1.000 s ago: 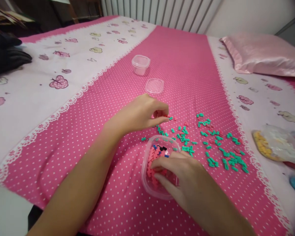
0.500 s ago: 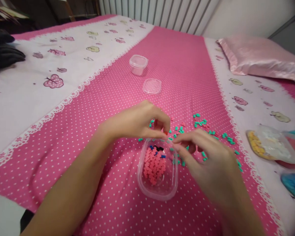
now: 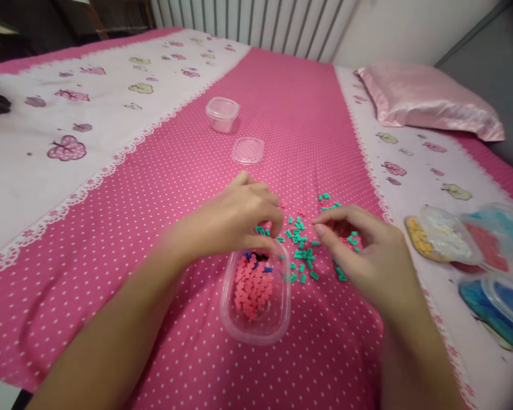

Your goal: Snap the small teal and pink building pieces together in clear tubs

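Note:
A clear plastic container (image 3: pixel 256 337) on the bedspread holds a heap of small pink plastic pieces (image 3: pixel 253 287), with a few blue and black ones at its far end. My left hand (image 3: pixel 248 216) hangs over the container's far rim, its fingers bent and the thumb apart from the index finger; nothing shows between them. To the right, my right hand (image 3: pixel 367 247) pinches thumb and index finger above the scattered small green pieces (image 3: pixel 301 253). Whatever that pinch holds is too small to make out. A few pink pieces lie among the green ones, and my right hand hides part of the spread.
Beyond my hands lie a clear lid (image 3: pixel 248 150) and a lidded clear container (image 3: pixel 222 114). At right are bags of yellow and white pieces (image 3: pixel 440 236), more containers and a blue item (image 3: pixel 483 307). A pink pillow (image 3: pixel 427 102) rests farther back.
My hands, which met at the container's far rim, have separated. The right has moved over the green pieces; the left's thumb and index finger have parted. The view has shifted right.

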Demonstrator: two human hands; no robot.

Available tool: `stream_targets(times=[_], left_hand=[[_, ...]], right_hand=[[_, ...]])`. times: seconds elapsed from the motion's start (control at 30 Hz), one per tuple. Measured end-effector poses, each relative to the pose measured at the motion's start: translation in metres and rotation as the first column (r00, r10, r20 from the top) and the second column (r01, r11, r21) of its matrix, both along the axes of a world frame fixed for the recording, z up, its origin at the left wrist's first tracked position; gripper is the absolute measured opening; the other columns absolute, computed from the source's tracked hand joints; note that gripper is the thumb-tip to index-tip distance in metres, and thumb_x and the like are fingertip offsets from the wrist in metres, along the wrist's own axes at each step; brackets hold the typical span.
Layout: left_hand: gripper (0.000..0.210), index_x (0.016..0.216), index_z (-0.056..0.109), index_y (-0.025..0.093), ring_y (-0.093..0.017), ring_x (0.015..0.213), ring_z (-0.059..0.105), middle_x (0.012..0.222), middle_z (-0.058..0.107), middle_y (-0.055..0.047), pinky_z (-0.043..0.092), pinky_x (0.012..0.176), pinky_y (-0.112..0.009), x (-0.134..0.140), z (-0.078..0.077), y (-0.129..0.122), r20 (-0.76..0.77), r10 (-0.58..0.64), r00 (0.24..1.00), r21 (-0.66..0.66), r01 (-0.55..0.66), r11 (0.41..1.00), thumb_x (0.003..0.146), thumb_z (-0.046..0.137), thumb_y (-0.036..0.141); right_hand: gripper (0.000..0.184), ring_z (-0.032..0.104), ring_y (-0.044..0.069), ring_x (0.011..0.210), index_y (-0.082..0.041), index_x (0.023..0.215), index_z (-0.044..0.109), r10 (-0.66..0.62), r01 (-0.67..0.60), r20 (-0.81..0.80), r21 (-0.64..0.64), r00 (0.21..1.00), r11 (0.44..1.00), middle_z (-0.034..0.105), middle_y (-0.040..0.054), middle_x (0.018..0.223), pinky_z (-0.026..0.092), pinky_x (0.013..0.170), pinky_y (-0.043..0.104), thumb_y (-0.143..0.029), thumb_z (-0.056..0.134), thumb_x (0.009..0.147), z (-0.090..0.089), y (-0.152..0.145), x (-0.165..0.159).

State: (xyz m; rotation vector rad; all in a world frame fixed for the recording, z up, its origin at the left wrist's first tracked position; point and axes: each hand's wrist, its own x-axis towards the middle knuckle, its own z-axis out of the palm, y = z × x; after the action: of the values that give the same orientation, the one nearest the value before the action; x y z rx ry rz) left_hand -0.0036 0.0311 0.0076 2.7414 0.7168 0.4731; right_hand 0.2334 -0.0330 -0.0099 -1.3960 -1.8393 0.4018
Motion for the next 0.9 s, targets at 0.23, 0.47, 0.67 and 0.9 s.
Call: stream_targets(times=[0.23, 0.47, 0.67, 0.9], left_hand=[[0.029, 0.096, 0.074, 0.021, -0.018, 0.074, 0.063, 0.085, 0.073, -0.002, 0.035, 0.071, -0.028, -0.021, -0.010, 0.025, -0.162, 0.307, 0.938, -0.045, -0.318, 0.947, 0.100, 0.053, 0.041], [0.034, 0.111, 0.073, 0.023, -0.027, 0.097, 0.071, 0.112, 0.078, -0.004, 0.046, 0.084, -0.033, -0.026, -0.024, 0.042, -0.351, 0.358, 0.865, -0.193, -0.441, 0.877, 0.097, 0.046, 0.039], [0.040, 0.115, 0.073, 0.026, -0.030, 0.102, 0.072, 0.115, 0.078, -0.002, 0.049, 0.088, -0.036, -0.027, -0.032, 0.048, -0.367, 0.364, 0.856, -0.176, -0.448, 0.877, 0.095, 0.046, 0.046], [0.037, 0.107, 0.074, 0.035, -0.026, 0.091, 0.071, 0.102, 0.078, 0.007, 0.046, 0.080, -0.035, -0.029, -0.039, 0.051, -0.278, 0.366, 0.888, -0.199, -0.426, 0.883, 0.096, 0.046, 0.057]], right_hand=[[0.019, 0.069, 0.021, 0.077, -0.020, 0.100, 0.074, -0.257, 0.312, 0.206, -0.309, 0.944, 0.898, 0.075, 0.0058, 0.087, 0.052, 0.075, 0.036, -0.030, 0.065, 0.087, -0.014, 0.017, 0.121], [0.022, 0.070, 0.018, 0.086, -0.018, 0.112, 0.069, -0.252, 0.399, 0.336, -0.502, 0.907, 0.767, 0.072, 0.0054, 0.102, 0.059, 0.079, 0.035, -0.024, 0.071, 0.091, -0.032, 0.014, 0.163], [0.036, 0.067, 0.023, 0.109, -0.020, 0.129, 0.063, -0.151, 0.347, 0.355, -0.592, 0.923, 0.727, 0.065, 0.0098, 0.131, 0.058, 0.092, 0.046, -0.040, 0.064, 0.099, -0.043, 0.029, 0.153], [0.037, 0.067, 0.024, 0.110, -0.019, 0.130, 0.063, -0.089, 0.288, 0.354, -0.560, 0.931, 0.777, 0.065, 0.0099, 0.131, 0.058, 0.093, 0.046, -0.040, 0.065, 0.099, -0.037, 0.031, 0.151]])
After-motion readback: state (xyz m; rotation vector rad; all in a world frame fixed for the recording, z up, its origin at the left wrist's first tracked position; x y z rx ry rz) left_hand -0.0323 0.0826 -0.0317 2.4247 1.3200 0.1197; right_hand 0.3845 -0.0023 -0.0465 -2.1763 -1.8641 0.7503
